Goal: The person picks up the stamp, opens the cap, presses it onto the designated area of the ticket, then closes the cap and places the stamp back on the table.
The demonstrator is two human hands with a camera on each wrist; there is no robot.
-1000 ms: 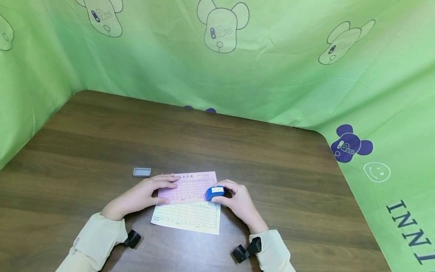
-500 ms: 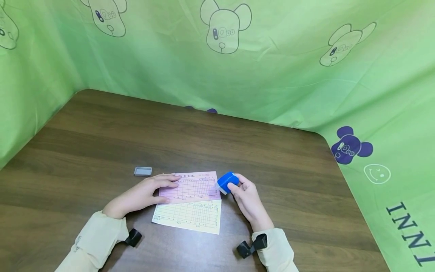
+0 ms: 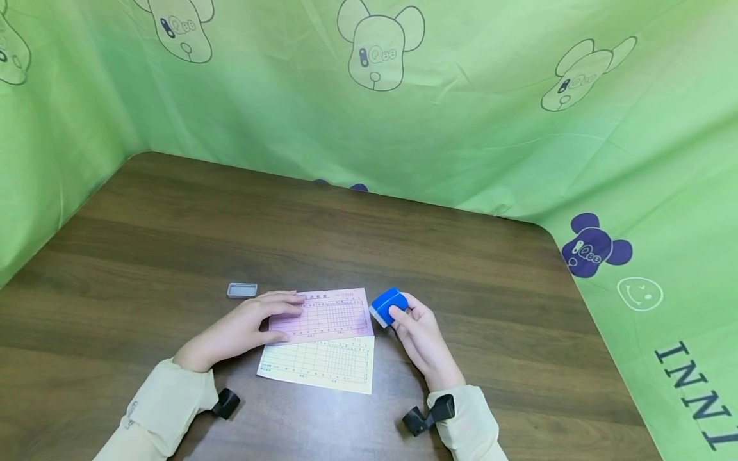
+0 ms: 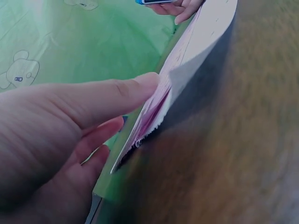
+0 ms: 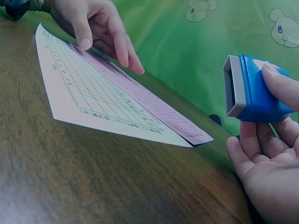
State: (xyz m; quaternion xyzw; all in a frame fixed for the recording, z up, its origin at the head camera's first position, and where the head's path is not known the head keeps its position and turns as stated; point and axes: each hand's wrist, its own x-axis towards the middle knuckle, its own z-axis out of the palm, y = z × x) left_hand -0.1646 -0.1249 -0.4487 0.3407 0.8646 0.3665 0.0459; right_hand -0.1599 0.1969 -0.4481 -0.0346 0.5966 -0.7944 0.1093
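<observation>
The right hand is pinching the blue stamp (probably light and stiff, best held by its sides) in the air, just beside the pink paper. The left hand, fingers loosely extended, is resting on that likely flimsy paper.
</observation>
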